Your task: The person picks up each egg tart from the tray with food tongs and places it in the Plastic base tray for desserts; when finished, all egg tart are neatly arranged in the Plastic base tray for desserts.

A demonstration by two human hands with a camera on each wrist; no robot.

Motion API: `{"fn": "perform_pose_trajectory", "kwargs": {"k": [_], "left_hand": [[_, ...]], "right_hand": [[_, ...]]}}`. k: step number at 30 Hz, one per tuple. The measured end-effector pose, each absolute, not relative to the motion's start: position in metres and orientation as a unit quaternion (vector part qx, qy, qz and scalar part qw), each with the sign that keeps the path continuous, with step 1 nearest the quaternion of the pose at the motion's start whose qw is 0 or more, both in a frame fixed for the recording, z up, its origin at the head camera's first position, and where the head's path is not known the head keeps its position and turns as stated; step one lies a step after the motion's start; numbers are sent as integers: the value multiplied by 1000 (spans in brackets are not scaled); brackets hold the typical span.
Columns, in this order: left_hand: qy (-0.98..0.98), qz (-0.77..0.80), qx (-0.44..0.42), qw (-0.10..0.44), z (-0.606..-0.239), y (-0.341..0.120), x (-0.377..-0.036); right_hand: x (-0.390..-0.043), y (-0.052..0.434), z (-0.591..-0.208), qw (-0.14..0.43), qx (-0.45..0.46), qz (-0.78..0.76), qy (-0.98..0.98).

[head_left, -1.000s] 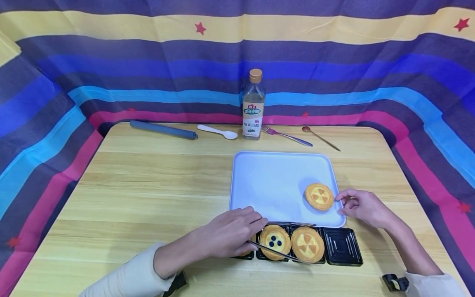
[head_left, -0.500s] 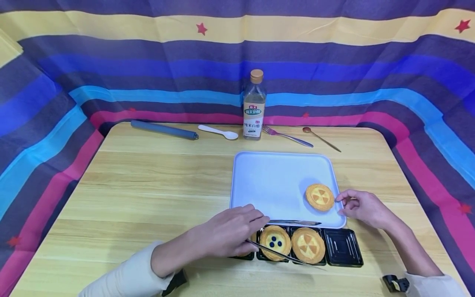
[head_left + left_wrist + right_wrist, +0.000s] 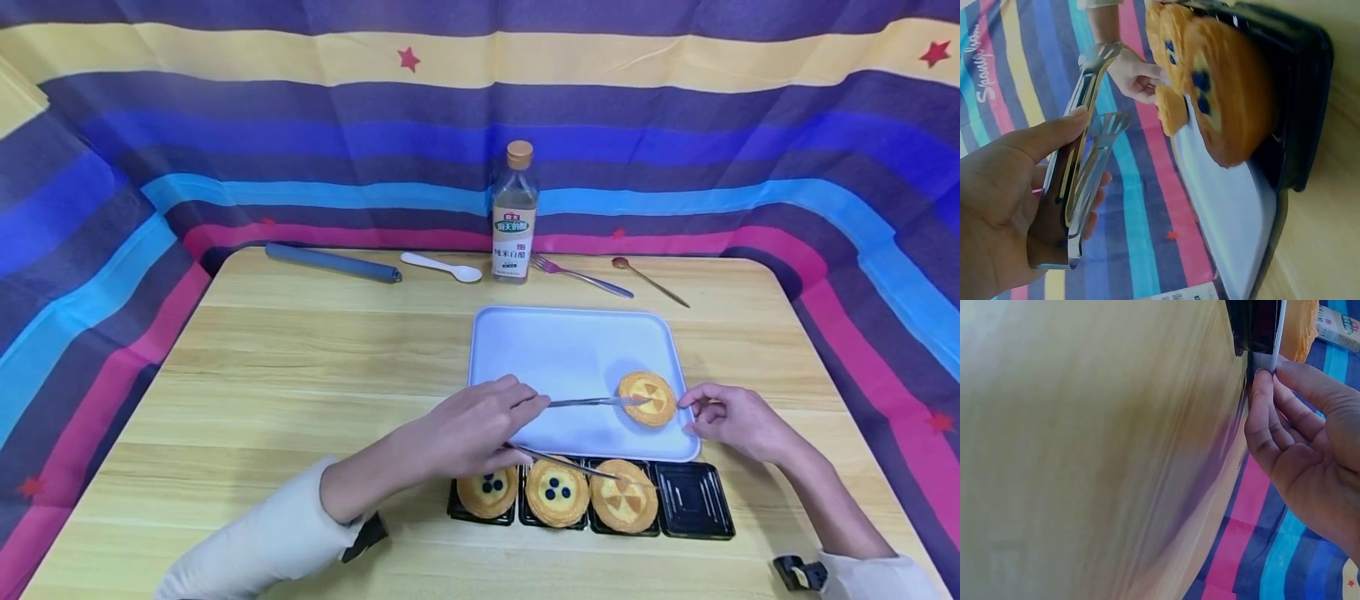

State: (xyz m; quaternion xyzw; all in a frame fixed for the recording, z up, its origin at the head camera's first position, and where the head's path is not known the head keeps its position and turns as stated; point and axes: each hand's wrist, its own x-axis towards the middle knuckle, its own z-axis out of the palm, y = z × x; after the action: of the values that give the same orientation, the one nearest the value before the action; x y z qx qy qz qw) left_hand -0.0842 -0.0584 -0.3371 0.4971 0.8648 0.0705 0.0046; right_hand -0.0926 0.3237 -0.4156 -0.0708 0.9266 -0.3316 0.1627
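My left hand (image 3: 480, 429) holds metal tongs (image 3: 1054, 240) with their arms spread. In the head view one arm tip overlaps the egg tart (image 3: 658, 414) on the pale blue tray (image 3: 555, 350); the other crosses above the tarts in the black plastic container. That container holds two tarts with dark berries (image 3: 557, 507) and one tart with a wedge pattern (image 3: 622, 515). Its rightmost compartment (image 3: 693, 500) holds no tart. My right hand (image 3: 738, 421) pinches the tray's right rim between thumb and fingers, as the right wrist view (image 3: 1310, 431) also shows.
Along the table's back lie a blue-grey rod (image 3: 333, 262), a white spoon (image 3: 442, 267), a fork (image 3: 581, 273) and a thin long-handled spoon (image 3: 648, 281). A vinegar bottle (image 3: 513, 225) stands among them. Striped cloth (image 3: 300, 133) surrounds the table's back and sides.
My left hand has risen and moved away from me with the tongs, from over the container toward the tart on the tray. The leftmost tart now shows. The right hand stays put.
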Motion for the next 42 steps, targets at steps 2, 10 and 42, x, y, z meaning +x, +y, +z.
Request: {"fn": "perform_pose_trajectory", "kwargs": {"k": [2,10,42], "left_hand": [[866,68,496,-3,-339,-55,-90],[874,69,480,5,-345,-39,-114],[872,-9,490,-1,-366,-3,-133]], "right_hand": [[-92,324,-416,161,-71,-331,927],[-92,324,-417,159,-70,-332,927],[-93,323,-417,151,-76,-326,930]]}}
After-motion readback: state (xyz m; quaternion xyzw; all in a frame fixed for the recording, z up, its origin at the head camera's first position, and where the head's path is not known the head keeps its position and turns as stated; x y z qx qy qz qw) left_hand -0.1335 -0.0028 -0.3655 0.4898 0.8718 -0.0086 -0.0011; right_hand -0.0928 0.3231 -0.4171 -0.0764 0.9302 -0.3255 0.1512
